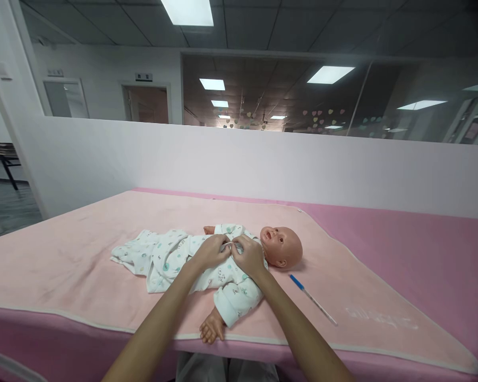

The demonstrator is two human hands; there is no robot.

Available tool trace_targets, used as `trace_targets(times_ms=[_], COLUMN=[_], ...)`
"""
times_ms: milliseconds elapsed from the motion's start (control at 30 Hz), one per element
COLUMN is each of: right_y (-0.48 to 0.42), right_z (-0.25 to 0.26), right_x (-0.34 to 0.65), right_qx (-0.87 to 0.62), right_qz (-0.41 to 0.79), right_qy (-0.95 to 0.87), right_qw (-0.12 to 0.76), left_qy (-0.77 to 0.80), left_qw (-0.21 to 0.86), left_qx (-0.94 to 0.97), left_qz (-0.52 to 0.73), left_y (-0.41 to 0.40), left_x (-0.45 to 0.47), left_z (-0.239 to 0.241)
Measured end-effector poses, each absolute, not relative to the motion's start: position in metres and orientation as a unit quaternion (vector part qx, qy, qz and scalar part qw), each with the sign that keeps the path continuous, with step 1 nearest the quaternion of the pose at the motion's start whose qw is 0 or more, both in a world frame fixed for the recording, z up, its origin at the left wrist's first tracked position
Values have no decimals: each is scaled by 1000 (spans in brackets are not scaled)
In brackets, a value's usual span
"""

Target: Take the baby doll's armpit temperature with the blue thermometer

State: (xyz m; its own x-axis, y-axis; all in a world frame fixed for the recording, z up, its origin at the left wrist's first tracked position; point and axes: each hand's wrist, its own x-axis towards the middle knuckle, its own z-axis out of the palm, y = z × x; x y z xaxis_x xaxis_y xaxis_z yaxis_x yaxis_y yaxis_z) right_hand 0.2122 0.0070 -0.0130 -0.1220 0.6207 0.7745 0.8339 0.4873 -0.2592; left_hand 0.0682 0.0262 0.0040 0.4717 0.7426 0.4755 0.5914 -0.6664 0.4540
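Note:
A baby doll (281, 245) lies on its back on a pale pink blanket (83, 265), head to the right. It wears a white romper with a teal print (163, 257). Both my hands meet on the doll's chest. My left hand (210, 251) pinches the romper's fabric near the collar. My right hand (249, 255) is closed on the fabric right beside it. The doll's near arm (213, 326) sticks out toward the table's front edge.
A thin white stick with a blue end (311, 298) lies on the blanket to the right of the doll. The blanket covers a pink padded table (422, 249). A low white partition wall (263, 159) with glass above runs behind it.

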Motion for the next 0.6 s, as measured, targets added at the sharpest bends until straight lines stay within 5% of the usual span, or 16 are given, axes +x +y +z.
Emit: trace_targets(times_ms=[600], right_y=[6], right_z=[-11], right_x=[213], right_qx=[-486], right_qz=[-94], right_qy=[-741], right_qw=[453], left_qy=[323], left_qw=[310], left_qx=[804], left_qz=[391], left_y=[30], left_x=[60], left_z=[5])
